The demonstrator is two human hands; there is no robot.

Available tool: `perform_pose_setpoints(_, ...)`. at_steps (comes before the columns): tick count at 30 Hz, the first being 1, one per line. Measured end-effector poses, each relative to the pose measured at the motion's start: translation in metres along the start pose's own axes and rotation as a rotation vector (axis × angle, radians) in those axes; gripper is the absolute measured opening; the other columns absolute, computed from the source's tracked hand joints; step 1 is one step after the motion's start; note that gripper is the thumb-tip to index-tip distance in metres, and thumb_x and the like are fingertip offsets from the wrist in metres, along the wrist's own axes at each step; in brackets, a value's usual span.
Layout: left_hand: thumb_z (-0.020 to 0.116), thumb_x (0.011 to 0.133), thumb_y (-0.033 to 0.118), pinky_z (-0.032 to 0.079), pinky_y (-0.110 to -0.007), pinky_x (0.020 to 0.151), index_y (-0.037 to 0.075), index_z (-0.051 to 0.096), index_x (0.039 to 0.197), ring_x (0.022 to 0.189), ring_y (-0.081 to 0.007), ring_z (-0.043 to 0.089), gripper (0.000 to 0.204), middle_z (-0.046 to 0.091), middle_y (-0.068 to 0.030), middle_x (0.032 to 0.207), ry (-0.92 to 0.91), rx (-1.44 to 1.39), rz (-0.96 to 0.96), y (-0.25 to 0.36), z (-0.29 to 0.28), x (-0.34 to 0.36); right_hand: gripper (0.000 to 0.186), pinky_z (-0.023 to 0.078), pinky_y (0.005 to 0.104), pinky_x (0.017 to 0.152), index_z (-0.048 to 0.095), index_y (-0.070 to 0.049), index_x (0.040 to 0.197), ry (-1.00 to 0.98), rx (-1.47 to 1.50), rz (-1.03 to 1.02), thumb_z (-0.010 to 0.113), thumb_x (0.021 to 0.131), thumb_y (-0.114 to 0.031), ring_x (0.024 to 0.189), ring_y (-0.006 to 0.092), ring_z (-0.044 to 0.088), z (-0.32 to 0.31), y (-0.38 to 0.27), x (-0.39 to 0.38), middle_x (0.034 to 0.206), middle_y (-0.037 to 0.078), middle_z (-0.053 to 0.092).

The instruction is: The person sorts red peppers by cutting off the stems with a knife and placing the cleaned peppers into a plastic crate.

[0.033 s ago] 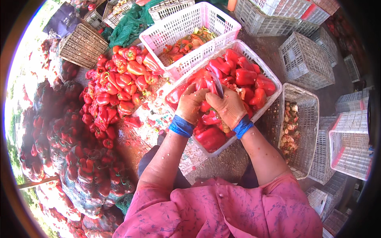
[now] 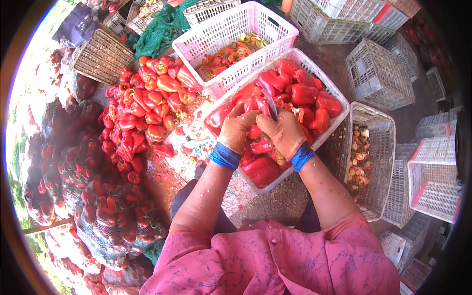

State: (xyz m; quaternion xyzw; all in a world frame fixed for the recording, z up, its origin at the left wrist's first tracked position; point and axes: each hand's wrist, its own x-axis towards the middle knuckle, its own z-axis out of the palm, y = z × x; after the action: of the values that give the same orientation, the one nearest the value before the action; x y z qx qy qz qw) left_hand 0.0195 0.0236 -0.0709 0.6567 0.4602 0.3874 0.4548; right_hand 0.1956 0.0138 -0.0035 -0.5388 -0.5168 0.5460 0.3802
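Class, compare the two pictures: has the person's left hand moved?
No. The left hand shows no visible shift in any direction, judged against the white crate of red bell peppers.

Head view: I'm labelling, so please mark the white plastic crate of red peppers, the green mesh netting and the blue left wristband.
White plastic crate of red peppers (image 2: 331,88): head view, upper-right wall.
Green mesh netting (image 2: 153,39): head view, visible middle.
Blue left wristband (image 2: 224,156): head view, visible middle.
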Motion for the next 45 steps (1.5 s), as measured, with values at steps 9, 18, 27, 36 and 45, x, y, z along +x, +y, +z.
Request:
perform_pose_setpoints(9, 0.062, 0.093, 0.010, 0.057, -0.027, 0.067, 0.005, 0.063, 0.131, 0.091, -0.0189, 0.070, 0.038, 0.059, -0.0170, 0.130, 0.031, -0.109, -0.256, 0.043, 0.008, 0.001, 0.032, 0.052, 0.0403, 0.067, 0.069, -0.004, 0.097, 0.183, -0.134, -0.032, 0.065, 0.090, -0.035, 0.075, 0.0295, 0.068, 0.002, 0.020, 0.000, 0.078, 0.014, 0.069)
perform_pose_setpoints(18, 0.066, 0.097, 0.039, 0.044, -0.023, 0.047, 0.012, 0.047, 0.143, 0.059, -0.0069, 0.055, 0.057, 0.064, 0.0032, 0.084, 0.063, -0.583, -0.588, 0.066, 0.008, 0.004, 0.036, 0.056, 0.0391, 0.073, 0.067, -0.004, 0.115, 0.149, -0.087, -0.120, 0.065, 0.089, -0.029, 0.079, 0.0255, 0.071, 0.000, 0.001, -0.003, 0.088, 0.015, 0.072)
perform_pose_setpoints(27, 0.073, 0.092, 0.037, 0.042, -0.020, 0.045, 0.001, 0.033, 0.155, 0.056, -0.0052, 0.056, 0.083, 0.067, 0.0009, 0.091, -0.037, -0.599, -0.572, 0.064, 0.010, -0.012, 0.046, 0.045, 0.0288, 0.056, 0.071, -0.002, 0.095, -0.065, 0.144, 0.080, 0.061, 0.095, -0.048, 0.066, 0.0056, 0.053, -0.031, 0.004, -0.010, 0.071, -0.004, 0.060)
perform_pose_setpoints(36, 0.073, 0.092, 0.034, 0.049, -0.025, 0.053, 0.004, 0.038, 0.153, 0.068, -0.0091, 0.062, 0.076, 0.067, -0.0009, 0.096, -0.050, -0.406, -0.545, 0.050, 0.012, -0.008, 0.024, 0.045, 0.0294, 0.060, 0.065, -0.005, 0.089, 0.007, 0.053, 0.005, 0.061, 0.092, -0.028, 0.066, 0.0090, 0.054, -0.026, 0.049, 0.001, 0.076, -0.002, 0.061)
perform_pose_setpoints(45, 0.063, 0.095, 0.019, 0.060, -0.039, 0.051, 0.003, 0.048, 0.134, 0.074, -0.0227, 0.070, 0.046, 0.067, -0.0120, 0.097, -0.161, -0.219, -0.572, 0.023, 0.003, 0.009, 0.053, 0.056, 0.0515, 0.071, 0.055, -0.007, 0.135, 0.289, -0.876, -0.308, 0.063, 0.087, -0.028, 0.078, 0.0412, 0.070, 0.011, 0.017, -0.011, 0.089, 0.022, 0.070)
